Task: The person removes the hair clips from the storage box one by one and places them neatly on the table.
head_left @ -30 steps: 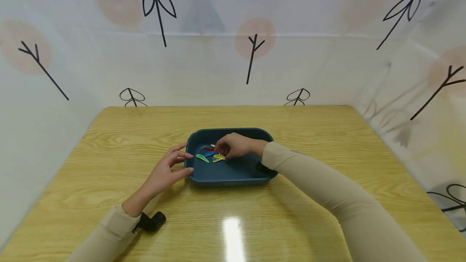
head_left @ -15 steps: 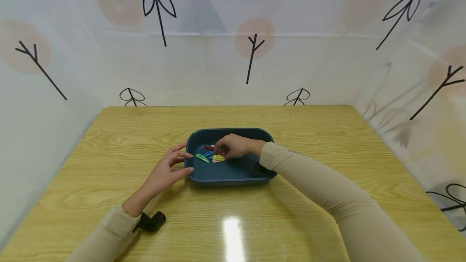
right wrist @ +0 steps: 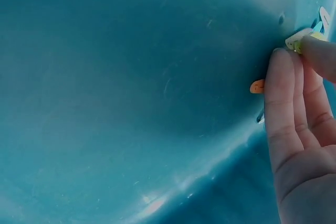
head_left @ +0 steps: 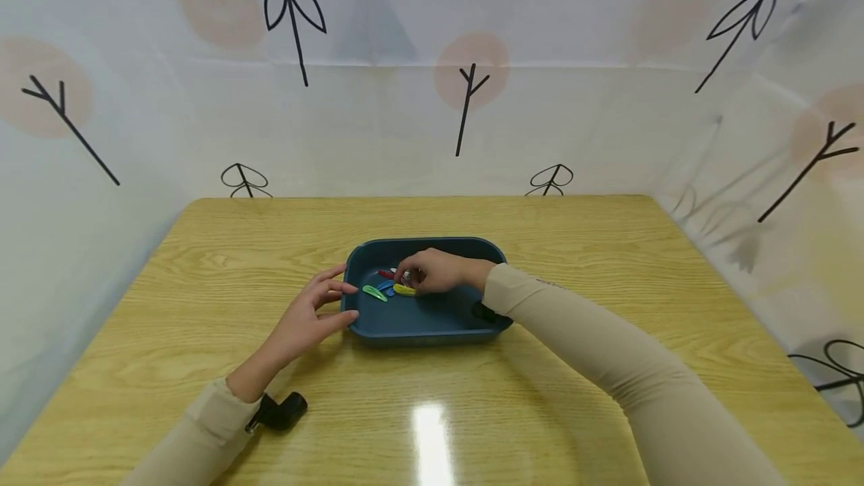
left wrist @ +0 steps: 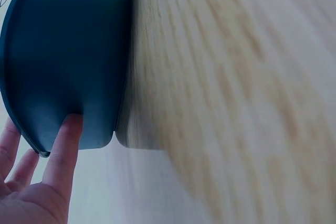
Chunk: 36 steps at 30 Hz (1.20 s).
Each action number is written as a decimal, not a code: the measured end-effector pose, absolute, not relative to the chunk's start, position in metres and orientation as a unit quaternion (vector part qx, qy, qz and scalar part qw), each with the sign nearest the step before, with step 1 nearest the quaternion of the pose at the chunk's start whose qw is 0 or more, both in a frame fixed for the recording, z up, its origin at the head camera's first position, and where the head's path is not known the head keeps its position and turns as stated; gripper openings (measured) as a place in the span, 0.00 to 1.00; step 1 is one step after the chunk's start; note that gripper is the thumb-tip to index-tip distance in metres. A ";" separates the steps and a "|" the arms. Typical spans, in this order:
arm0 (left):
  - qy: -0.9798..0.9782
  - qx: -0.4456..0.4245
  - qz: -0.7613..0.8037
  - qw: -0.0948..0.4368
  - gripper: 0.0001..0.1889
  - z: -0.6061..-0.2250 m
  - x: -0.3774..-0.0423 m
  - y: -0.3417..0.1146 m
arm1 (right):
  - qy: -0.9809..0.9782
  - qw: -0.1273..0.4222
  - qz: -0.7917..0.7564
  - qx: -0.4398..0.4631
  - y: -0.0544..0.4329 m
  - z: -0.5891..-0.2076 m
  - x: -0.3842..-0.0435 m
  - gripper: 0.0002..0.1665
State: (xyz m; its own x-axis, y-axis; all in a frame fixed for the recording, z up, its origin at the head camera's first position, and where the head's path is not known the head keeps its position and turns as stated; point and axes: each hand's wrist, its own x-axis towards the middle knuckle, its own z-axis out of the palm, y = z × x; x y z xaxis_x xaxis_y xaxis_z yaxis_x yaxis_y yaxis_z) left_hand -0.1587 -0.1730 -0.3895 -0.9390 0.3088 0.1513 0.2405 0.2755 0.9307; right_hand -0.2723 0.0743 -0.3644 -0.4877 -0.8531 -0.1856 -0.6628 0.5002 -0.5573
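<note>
Yellow clip point(head_left: 403, 290) shifts slightly, pinched by right hand point(head_left: 437, 271); left hand point(head_left: 307, 315), spread, touches tray point(head_left: 432, 337); snagging could drag blue clips point(head_left: 385, 286).

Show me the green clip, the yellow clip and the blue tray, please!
Green clip point(head_left: 375, 293): head view, the middle of its top side.
Yellow clip point(head_left: 404, 290): head view, the middle of its visible part.
Blue tray point(head_left: 428, 337): head view, its near rim.

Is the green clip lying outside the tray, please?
No, the green clip lies inside the tray, on its floor.
</note>
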 end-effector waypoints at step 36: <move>0.804 0.175 0.567 0.027 0.17 -0.390 -0.159 -0.171 | 0.804 0.248 -0.361 -0.403 0.091 -0.328 -0.253 0.23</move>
State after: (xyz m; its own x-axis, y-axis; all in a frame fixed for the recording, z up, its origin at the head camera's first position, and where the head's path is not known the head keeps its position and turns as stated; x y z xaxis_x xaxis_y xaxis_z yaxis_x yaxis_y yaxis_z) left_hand -0.1586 -0.1715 -0.3897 -0.9373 0.3118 0.1560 0.2514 0.2946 0.9219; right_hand -0.2527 0.0914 -0.3282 -0.5516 -0.8271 -0.1075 -0.4694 0.4143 -0.7798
